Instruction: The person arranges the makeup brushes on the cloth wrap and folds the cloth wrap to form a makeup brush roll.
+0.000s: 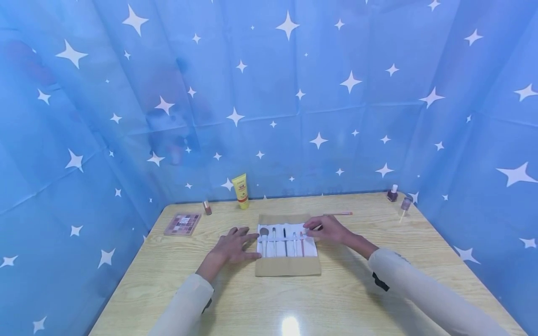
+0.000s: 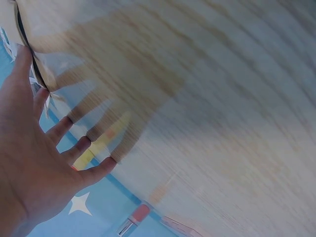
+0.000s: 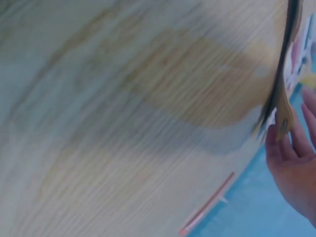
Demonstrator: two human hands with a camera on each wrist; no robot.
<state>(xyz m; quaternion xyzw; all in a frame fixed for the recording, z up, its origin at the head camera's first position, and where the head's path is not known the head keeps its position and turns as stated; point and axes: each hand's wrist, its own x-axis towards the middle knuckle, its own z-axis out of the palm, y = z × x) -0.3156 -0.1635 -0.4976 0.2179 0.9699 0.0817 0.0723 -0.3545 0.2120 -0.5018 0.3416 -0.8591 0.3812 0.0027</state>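
A tan brush case [image 1: 287, 267] with a white lining lies unfolded on the table. Several makeup brushes [image 1: 264, 233] stand side by side in its strap, one with a broad dark head. My left hand [image 1: 232, 247] is at the case's left edge, fingers spread and thumb touching the lower left side. In the left wrist view, that hand [image 2: 39, 143] has its thumb and forefinger near the case's edge. My right hand [image 1: 329, 228] pinches the upper right edge of the case. In the right wrist view, a tan flap [image 3: 284, 113] lies against its fingers; the thumb is hidden.
A thin pink brush [image 1: 338, 213] lies behind my right hand. An eyeshadow palette [image 1: 183, 224], a small lipstick-like tube [image 1: 207, 207] and a yellow tube [image 1: 241, 191] stand or lie left of centre. Farther right are a dark nail-polish bottle [image 1: 392, 193] and a small purple-topped item [image 1: 405, 204].
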